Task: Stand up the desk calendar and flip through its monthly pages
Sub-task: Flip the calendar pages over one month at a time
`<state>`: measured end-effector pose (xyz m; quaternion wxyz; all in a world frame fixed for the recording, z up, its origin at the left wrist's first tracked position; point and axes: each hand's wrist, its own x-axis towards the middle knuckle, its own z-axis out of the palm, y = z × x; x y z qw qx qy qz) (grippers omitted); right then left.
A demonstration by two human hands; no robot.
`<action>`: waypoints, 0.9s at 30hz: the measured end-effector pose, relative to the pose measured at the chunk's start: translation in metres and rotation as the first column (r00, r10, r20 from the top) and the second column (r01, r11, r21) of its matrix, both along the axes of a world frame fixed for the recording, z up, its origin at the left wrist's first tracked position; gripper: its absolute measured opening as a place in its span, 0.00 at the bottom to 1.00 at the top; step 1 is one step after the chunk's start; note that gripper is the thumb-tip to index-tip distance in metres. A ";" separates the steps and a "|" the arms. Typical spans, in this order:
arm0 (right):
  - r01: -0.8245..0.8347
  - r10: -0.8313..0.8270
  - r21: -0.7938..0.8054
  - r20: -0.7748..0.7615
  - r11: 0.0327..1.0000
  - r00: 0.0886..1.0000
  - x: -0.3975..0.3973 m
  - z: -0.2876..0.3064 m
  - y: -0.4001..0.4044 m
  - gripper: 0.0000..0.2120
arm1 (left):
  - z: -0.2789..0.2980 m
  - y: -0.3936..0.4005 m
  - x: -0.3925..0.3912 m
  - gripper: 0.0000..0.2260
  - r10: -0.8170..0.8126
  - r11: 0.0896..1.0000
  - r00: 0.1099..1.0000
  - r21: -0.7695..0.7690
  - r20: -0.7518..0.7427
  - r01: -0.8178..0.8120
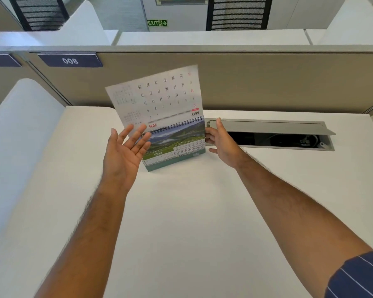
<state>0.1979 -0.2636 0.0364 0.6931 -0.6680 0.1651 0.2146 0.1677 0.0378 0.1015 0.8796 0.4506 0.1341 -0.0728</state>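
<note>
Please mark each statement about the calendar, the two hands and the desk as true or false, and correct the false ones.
1. The desk calendar stands upright on the desk. True.
2. The lifted page is raised above the spiral binding. True.
3. The left hand is closed into a fist. False: its palm is open, fingers spread.
4. The right hand lies flat on the desk, far from the calendar. False: it is at the calendar's right edge.
5. The cable tray lid is open. True.

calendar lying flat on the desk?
No, the spiral-bound desk calendar stands upright on the white desk, one page lifted above its coil.
</note>
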 end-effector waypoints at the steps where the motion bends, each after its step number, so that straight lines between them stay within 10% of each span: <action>1: 0.002 -0.002 -0.001 -0.001 1.000 1.000 0.000 0.000 0.000 0.43 | -0.001 0.001 0.001 0.27 0.001 1.000 1.000 -0.002 -0.004 -0.001; 14: 0.035 -0.035 -0.017 0.002 0.999 0.999 0.001 -0.004 0.003 0.42 | -0.047 -0.002 -0.020 0.04 0.330 0.876 0.944 0.381 -0.022 -0.297; 19: 0.039 -0.038 -0.017 0.003 0.999 0.999 0.001 -0.005 0.002 0.42 | -0.076 -0.009 -0.040 0.22 0.180 0.845 0.963 0.533 -0.200 -0.047; 27: 0.043 -0.043 -0.011 -0.005 0.999 0.999 0.000 -0.005 0.002 0.42 | -0.073 -0.021 -0.048 0.17 0.142 0.757 0.959 0.651 -0.244 0.054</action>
